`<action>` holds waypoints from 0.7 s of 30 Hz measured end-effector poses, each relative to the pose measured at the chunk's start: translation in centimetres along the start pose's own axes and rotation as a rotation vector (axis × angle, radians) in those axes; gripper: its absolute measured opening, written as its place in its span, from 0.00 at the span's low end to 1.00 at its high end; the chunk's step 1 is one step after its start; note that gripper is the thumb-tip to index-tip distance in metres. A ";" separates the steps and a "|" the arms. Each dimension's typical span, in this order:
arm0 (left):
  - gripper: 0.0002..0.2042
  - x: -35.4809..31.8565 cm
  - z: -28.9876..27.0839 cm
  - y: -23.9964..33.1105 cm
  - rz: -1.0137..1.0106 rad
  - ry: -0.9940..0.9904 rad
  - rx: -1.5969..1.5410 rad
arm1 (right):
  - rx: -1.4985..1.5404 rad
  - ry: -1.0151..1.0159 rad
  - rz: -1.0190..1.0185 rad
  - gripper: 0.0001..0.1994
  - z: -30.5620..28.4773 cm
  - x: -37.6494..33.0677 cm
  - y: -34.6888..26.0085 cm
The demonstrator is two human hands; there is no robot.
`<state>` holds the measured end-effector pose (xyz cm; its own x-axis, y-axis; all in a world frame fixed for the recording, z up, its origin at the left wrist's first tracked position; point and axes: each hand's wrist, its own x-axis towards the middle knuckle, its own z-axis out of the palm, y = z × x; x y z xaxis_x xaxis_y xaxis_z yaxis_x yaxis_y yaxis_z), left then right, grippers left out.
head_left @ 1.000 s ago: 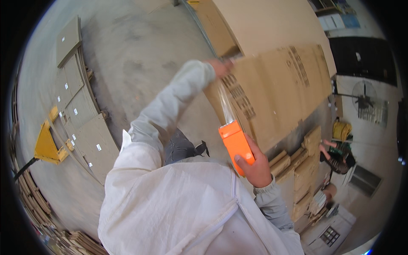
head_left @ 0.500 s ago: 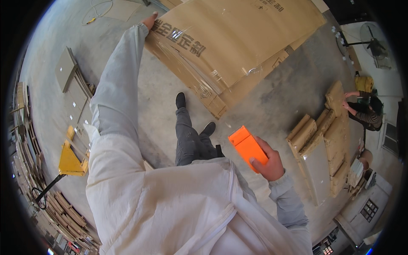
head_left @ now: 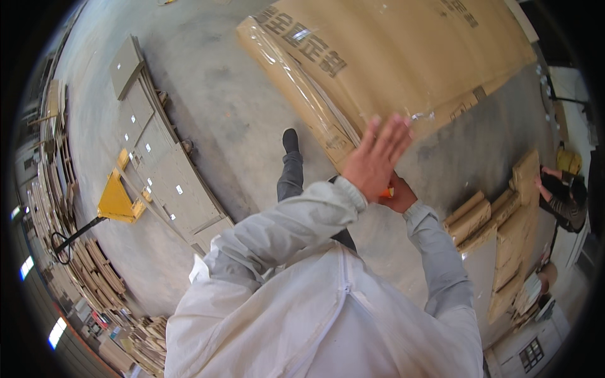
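A large flat package wrapped in brown cardboard (head_left: 416,57) lies in front of me, with dark print on top. Shiny clear tape (head_left: 287,66) runs along its left side. My left hand (head_left: 375,160) reaches across my body to the near corner of the package, its fingers stretched out and slightly blurred; I cannot tell whether they touch the cardboard. Just behind and below it, my right hand (head_left: 403,196) is closed around an orange block-shaped tool (head_left: 387,193), mostly hidden now by my left hand.
Grey panels (head_left: 179,179) lie in a row at left, beside a yellow pallet jack (head_left: 116,198). Stacked boards (head_left: 60,170) line the far left. Wrapped packages (head_left: 513,236) stand at right, where another person (head_left: 570,205) has hands on one. Concrete floor (head_left: 214,82) lies between.
My left hand has left the package's far left corner and swung right and nearer, in front of my right hand. The orange tool, fully visible before, is now mostly covered. My view has shifted.
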<state>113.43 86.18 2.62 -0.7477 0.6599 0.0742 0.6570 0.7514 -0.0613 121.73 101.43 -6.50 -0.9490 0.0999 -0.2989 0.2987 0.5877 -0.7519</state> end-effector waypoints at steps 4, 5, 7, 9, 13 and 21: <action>0.23 -7.2 1.0 4.0 0.531 0.141 -0.960 | -0.309 -0.175 -0.198 0.24 1.5 5.0 0.6; 0.22 -9.3 3.4 4.6 0.439 -0.311 -1.207 | -0.317 -0.728 -0.134 0.22 0.2 6.3 1.9; 0.20 -12.6 9.4 5.4 -0.081 -0.918 -1.407 | -0.502 -0.728 -0.277 0.19 0.7 7.1 4.4; 0.20 -12.4 16.9 4.8 -0.953 -0.788 -1.731 | -0.660 -0.656 -0.363 0.19 0.8 6.7 6.6; 0.18 -7.2 26.3 5.4 -1.509 -0.521 -2.253 | -0.663 -0.546 -0.310 0.19 0.2 5.4 8.4; 0.16 -4.0 30.2 3.4 -1.647 -0.454 -2.398 | -0.459 -0.420 0.092 0.20 -5.1 4.5 9.9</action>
<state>115.73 86.19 -27.96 -0.2477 0.3271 -0.9120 -0.8822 -0.4652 0.0727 119.92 111.80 -12.23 -0.7734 -0.1029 -0.6255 0.2150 0.8857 -0.4115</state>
